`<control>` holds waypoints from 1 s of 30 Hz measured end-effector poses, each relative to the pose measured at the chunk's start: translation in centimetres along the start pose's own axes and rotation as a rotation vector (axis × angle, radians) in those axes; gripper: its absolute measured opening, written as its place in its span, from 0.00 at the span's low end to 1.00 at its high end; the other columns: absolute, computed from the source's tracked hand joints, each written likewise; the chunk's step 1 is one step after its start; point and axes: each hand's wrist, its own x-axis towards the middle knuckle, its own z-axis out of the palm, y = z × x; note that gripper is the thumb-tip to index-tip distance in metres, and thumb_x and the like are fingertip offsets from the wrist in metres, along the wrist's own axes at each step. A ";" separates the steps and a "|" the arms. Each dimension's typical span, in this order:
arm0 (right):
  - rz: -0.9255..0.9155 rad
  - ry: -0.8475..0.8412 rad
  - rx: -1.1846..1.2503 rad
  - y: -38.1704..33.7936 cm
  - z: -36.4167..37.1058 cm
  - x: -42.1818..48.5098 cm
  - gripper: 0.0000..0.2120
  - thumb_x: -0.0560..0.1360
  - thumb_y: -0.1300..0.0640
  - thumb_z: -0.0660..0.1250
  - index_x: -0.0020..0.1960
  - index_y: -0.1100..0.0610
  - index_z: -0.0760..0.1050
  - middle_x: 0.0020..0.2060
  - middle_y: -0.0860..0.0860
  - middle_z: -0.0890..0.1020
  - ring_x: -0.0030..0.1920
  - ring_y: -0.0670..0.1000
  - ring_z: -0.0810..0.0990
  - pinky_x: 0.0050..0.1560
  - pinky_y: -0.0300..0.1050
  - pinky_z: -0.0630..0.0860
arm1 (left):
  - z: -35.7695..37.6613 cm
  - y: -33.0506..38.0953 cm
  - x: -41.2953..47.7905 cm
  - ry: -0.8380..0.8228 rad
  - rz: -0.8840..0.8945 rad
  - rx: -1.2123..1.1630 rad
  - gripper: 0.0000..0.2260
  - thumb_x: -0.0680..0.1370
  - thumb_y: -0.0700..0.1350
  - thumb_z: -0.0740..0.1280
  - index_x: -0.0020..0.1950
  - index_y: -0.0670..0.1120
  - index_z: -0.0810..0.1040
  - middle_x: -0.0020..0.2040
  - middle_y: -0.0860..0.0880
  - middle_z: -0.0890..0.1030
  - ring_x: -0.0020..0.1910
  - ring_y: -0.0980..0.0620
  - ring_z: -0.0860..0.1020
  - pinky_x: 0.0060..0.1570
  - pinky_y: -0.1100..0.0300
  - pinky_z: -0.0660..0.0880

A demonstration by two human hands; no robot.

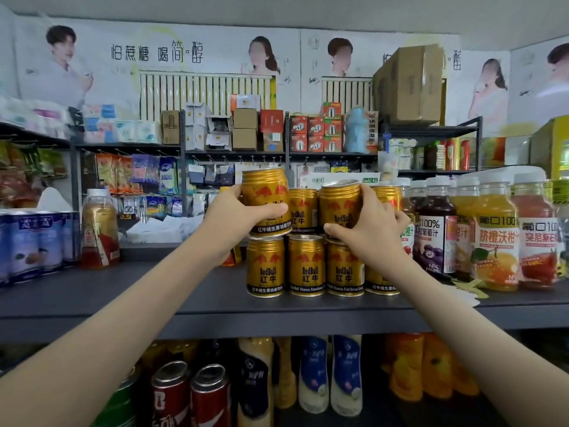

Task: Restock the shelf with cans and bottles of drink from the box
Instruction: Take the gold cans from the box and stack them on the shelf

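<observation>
Both hands are at a stack of gold Red Bull cans on the dark shelf (154, 297). My left hand (237, 217) grips a tilted gold can (265, 195), whose base rests on the leftmost can of the bottom row (265, 266). My right hand (369, 229) holds a second gold can (340, 204) upright on top of the bottom-row cans. Another gold can (303, 209) stands between the two held cans in the upper row. The box is out of view.
Juice bottles (495, 235) crowd the shelf to the right of the cans. A tea bottle (99, 232) and blue cans (37, 241) stand on the left. Below are red cans (191, 392) and milk-drink bottles (329, 374). Shelves of goods stand behind.
</observation>
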 end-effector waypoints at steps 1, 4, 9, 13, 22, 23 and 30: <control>0.005 -0.002 -0.005 -0.1 0.1 0.1 0.44 0.70 0.38 0.69 0.76 0.55 0.53 0.66 0.53 0.72 0.66 0.57 0.67 0.67 0.55 0.54 | -0.1 -0.1 0.1 -0.002 0.003 0.001 0.14 0.68 0.46 0.77 0.49 0.54 0.76 0.47 0.56 0.81 0.47 0.59 0.79 0.42 0.63 0.73; -0.013 0.008 -0.028 -0.5 0.2 0.2 0.45 0.71 0.40 0.68 0.77 0.52 0.47 0.67 0.53 0.71 0.66 0.56 0.68 0.66 0.54 0.56 | -0.3 -0.3 0.3 -0.004 0.005 -0.014 0.14 0.68 0.46 0.77 0.49 0.53 0.77 0.47 0.56 0.81 0.48 0.59 0.79 0.42 0.64 0.73; -0.080 0.003 -0.086 -0.7 0.4 0.2 0.40 0.73 0.44 0.67 0.77 0.45 0.47 0.71 0.53 0.64 0.69 0.57 0.63 0.67 0.56 0.56 | -0.3 -1.1 0.6 -0.033 -0.052 -0.049 0.13 0.68 0.45 0.77 0.47 0.53 0.77 0.48 0.54 0.82 0.50 0.55 0.80 0.53 0.52 0.76; -0.147 0.040 -0.195 -0.8 0.2 0.2 0.39 0.73 0.43 0.68 0.76 0.49 0.51 0.73 0.53 0.60 0.71 0.56 0.57 0.68 0.55 0.53 | -0.1 -1.4 0.6 -0.056 -0.069 -0.047 0.12 0.68 0.44 0.78 0.44 0.53 0.77 0.46 0.54 0.82 0.49 0.55 0.80 0.54 0.51 0.77; -0.405 -0.005 -0.303 0.4 -0.3 0.2 0.41 0.73 0.41 0.67 0.78 0.49 0.49 0.77 0.52 0.54 0.77 0.53 0.49 0.72 0.54 0.41 | 0.4 -1.4 1.0 -0.061 -0.053 0.003 0.16 0.66 0.48 0.79 0.47 0.56 0.76 0.50 0.54 0.82 0.52 0.52 0.80 0.57 0.48 0.77; -0.439 -0.037 -0.325 0.6 -0.7 0.2 0.43 0.72 0.41 0.67 0.78 0.48 0.47 0.77 0.52 0.52 0.77 0.53 0.48 0.72 0.53 0.39 | 0.5 -1.4 1.1 -0.063 -0.050 0.010 0.16 0.66 0.48 0.79 0.47 0.56 0.75 0.50 0.54 0.82 0.52 0.52 0.80 0.57 0.48 0.76; -0.523 -0.148 -0.467 1.1 -2.5 1.4 0.48 0.70 0.37 0.68 0.78 0.49 0.41 0.77 0.53 0.52 0.76 0.52 0.50 0.72 0.54 0.35 | 0.9 -1.2 1.2 -0.067 -0.006 0.104 0.17 0.65 0.51 0.78 0.48 0.57 0.75 0.48 0.56 0.80 0.50 0.56 0.79 0.54 0.51 0.77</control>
